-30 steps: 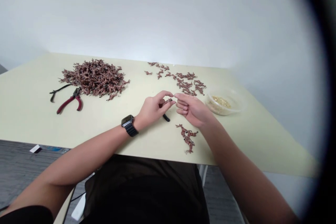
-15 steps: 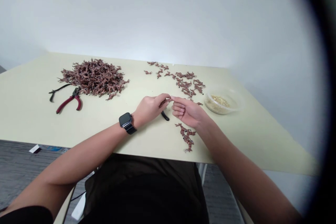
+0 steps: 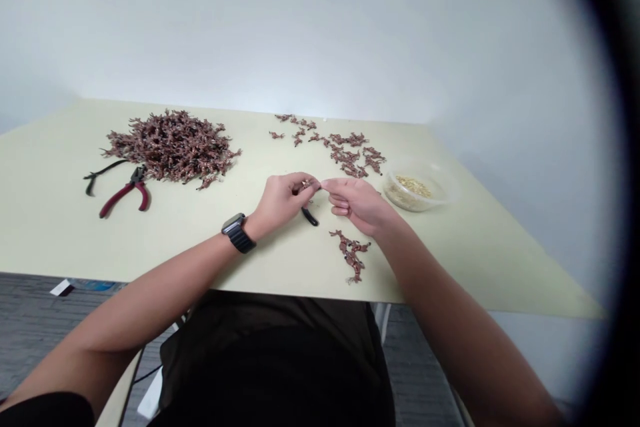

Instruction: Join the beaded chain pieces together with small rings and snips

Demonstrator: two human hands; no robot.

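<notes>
My left hand point(image 3: 286, 200), with a black watch point(image 3: 239, 232) on its wrist, pinches a small brown animal figure point(image 3: 306, 185) that its fingers partly cover. The fingertips of my right hand point(image 3: 361, 203) are pressed together and meet those of the left at the figure's end. Whatever tiny piece the right fingers grip is too small to make out. Beneath my left hand a black tool handle point(image 3: 309, 217) pokes out, the rest of it hidden. Nearer the table edge lies a small cluster of brown figures point(image 3: 351, 255).
A big heap of brown figures point(image 3: 173, 147) covers the back left. Beside it lie red-handled pliers point(image 3: 120, 193) and a black strip-like tool point(image 3: 100, 173). More figures point(image 3: 347, 159) are scattered at the back middle. At right stands a clear bowl point(image 3: 445, 192) of small gold-coloured pieces point(image 3: 414, 185).
The view has shifted slightly. My left hand has turned a little, its thumb now showing across the figure, and my right fingers lie flatter. Both hands still meet at the same figure.
</notes>
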